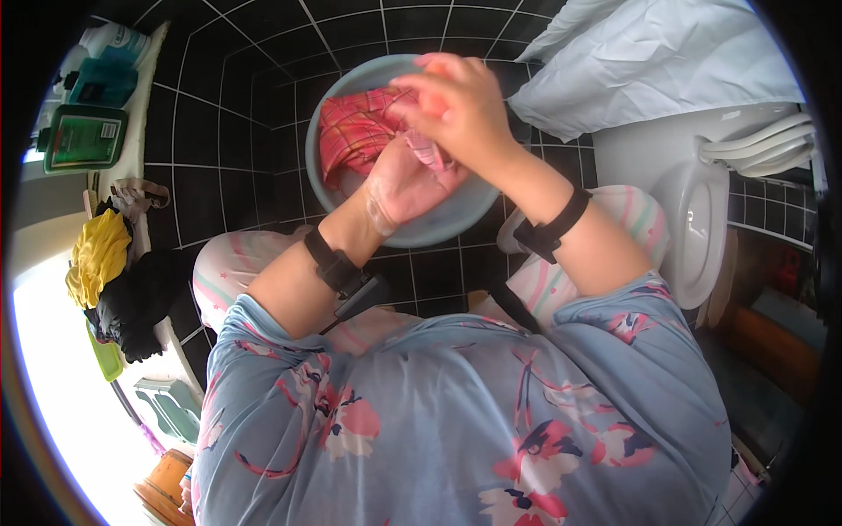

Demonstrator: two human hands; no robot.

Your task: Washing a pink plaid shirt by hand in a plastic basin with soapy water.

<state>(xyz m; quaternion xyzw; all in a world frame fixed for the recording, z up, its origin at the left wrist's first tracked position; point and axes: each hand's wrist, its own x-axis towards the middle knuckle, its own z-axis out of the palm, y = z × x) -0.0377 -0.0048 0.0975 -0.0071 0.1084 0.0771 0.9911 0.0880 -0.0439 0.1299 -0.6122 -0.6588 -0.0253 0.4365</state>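
Note:
A red plaid cloth [353, 131] lies bunched in a round grey-blue basin [465, 219]. My left hand [408, 186] is over the basin, palm turned up, with a pink striped edge of the cloth [427, 151] caught in its fingers. Whitish suds cling to that wrist. Just above it, my right hand [474, 110] is curled, its fingers smeared by motion. Something orange-red shows within the right hand's grip; whether it is soap or cloth I cannot tell.
The basin stands on black tiled floor [443, 272] between my knees. At left, a ledge [145, 96] carries several bottles, including a green one [86, 138], and a yellow cloth [98, 254]. To the right are a white toilet [697, 228] and a hanging white curtain [649, 66].

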